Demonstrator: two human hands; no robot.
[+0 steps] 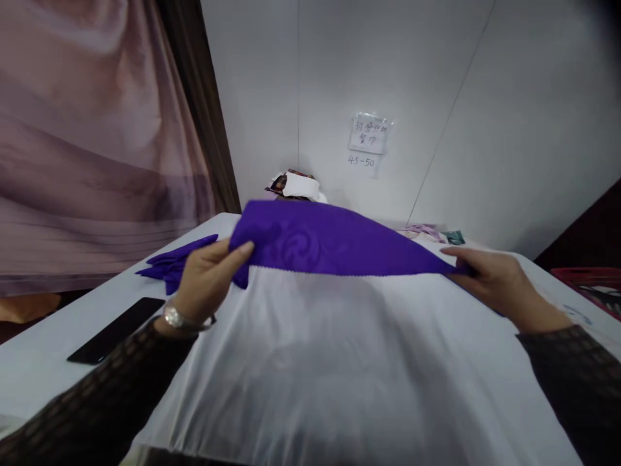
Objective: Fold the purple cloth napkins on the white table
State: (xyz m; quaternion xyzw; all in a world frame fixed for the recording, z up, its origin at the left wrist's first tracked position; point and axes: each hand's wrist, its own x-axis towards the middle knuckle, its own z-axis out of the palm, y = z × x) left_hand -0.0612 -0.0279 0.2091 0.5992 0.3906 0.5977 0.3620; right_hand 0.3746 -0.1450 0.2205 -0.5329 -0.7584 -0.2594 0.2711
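Note:
A folded purple cloth [334, 243] with a tone-on-tone swirl pattern is stretched in the air between both hands, above a white cloth [310, 362] on the table. My left hand [211, 278], with a watch at its wrist, pinches the cloth's left end between thumb and fingers. At the right, my right hand [495, 281] grips the narrower end, and a strip of purple hangs below its fingers. More purple cloth [179, 259] lies crumpled on the table just behind my left hand.
A black phone [116, 330] lies on the table [29, 369] at the left. Folded cloths [301, 186] are piled at the back, with pink and green cloths [429, 233] to their right. A red basket [589, 285] stands far right. Pink curtains [97, 129] hang left.

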